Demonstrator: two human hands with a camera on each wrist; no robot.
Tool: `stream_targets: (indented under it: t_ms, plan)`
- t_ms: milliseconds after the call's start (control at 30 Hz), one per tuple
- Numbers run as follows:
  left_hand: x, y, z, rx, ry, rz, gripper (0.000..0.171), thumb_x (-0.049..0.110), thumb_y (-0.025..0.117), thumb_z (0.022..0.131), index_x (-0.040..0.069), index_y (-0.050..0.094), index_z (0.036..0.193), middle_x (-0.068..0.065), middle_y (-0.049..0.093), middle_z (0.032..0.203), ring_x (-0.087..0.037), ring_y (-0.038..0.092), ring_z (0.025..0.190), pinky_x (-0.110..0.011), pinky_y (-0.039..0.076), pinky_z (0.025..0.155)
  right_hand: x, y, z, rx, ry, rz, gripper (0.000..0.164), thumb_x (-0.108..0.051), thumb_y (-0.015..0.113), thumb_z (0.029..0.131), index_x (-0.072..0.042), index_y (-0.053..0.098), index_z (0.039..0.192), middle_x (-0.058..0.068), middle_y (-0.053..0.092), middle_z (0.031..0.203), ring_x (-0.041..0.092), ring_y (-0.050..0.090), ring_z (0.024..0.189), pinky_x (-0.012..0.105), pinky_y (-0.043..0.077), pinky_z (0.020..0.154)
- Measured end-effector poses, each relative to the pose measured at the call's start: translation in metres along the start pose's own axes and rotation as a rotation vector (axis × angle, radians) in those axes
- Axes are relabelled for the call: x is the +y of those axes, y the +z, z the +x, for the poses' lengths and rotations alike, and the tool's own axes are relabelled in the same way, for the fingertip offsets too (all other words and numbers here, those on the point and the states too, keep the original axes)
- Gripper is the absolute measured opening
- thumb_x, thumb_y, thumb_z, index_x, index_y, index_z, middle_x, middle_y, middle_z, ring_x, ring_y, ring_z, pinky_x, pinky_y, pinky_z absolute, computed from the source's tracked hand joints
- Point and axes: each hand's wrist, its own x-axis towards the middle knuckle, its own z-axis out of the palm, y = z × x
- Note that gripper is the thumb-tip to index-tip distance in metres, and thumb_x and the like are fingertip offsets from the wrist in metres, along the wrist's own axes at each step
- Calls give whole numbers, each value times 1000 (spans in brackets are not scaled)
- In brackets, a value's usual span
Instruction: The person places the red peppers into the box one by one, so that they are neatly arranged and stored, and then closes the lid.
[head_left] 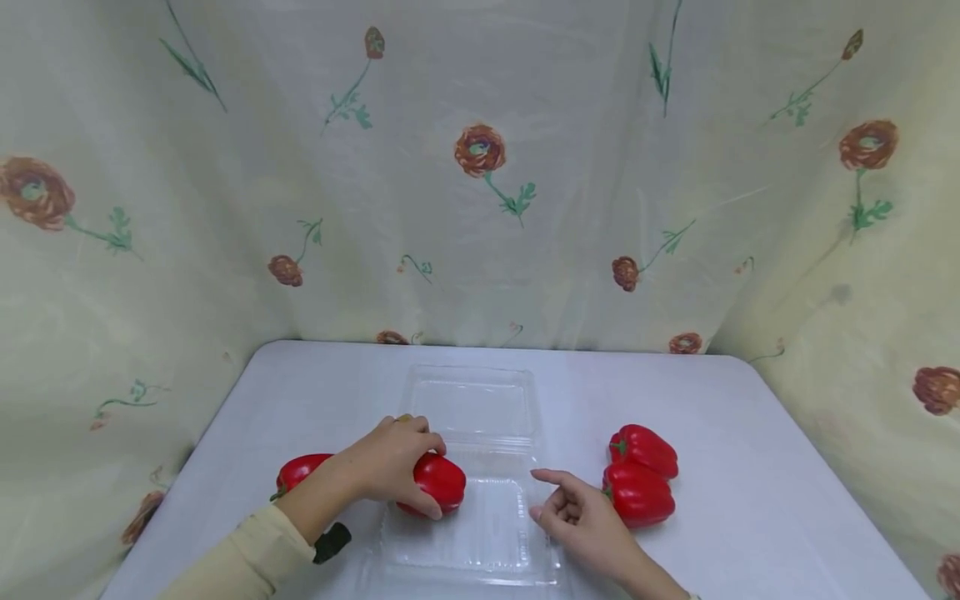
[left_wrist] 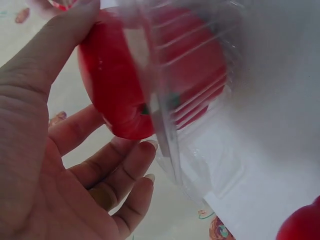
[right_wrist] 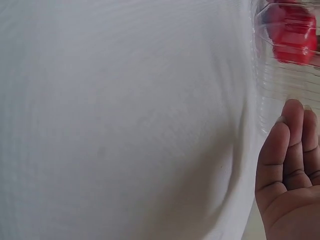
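Observation:
My left hand (head_left: 393,458) holds a red bell pepper (head_left: 441,482) (left_wrist: 112,75) between thumb and fingers. That pepper sits in the left part of the base of a clear plastic clamshell container (head_left: 480,546) (left_wrist: 212,172), whose lid (head_left: 472,408) lies opened away from me. Through the container wall, the left wrist view shows part of the pepper and its green stem. Beside the container's right edge, my right hand (head_left: 577,517) (right_wrist: 292,175) holds nothing, its index finger extended and the others loosely bent. Another red pepper (head_left: 302,471) lies left of the container, partly hidden by my left forearm.
Two more red bell peppers, one farther back (head_left: 647,450) and one nearer (head_left: 639,496), lie side by side to the right of my right hand. Everything rests on a white table (head_left: 720,433). A flowered curtain (head_left: 555,275) hangs behind it and along both sides.

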Motion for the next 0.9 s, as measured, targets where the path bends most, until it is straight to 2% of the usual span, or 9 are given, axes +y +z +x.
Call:
stream_targets:
  t_ms: [367,500,700,900]
  plan:
    - [1,-2,-1,-6,-20,0,74,46,92,58,22,64,121,4,58,110,-18,52,105,-32,55,69,-2,-1,0,4,-4,-3,59,-30,79,85,-14,56,137,4,63,83,18,60,67,24,53,64]
    - [0,-3,-2,-6,-30,9,72,49,91,59,23,64,120,5,57,110,-18,52,104,-32,55,70,-3,-2,0,-1,-7,11,59,-29,79,85,-13,56,137,4,63,83,18,60,67,23,53,64]
    - [-1,-7,-5,-10,-45,23,71,50,90,59,23,64,120,2,58,110,-17,51,103,-36,53,75,-4,-3,-1,-3,-17,2,59,-29,79,85,-12,57,137,3,63,83,17,60,66,23,53,64]
    - [-6,-13,-11,4,-60,-26,70,48,90,61,22,65,121,0,59,113,-18,52,106,-40,53,80,-6,-2,-1,3,-10,-10,58,-29,79,84,-11,57,136,4,63,83,19,60,67,24,54,64]
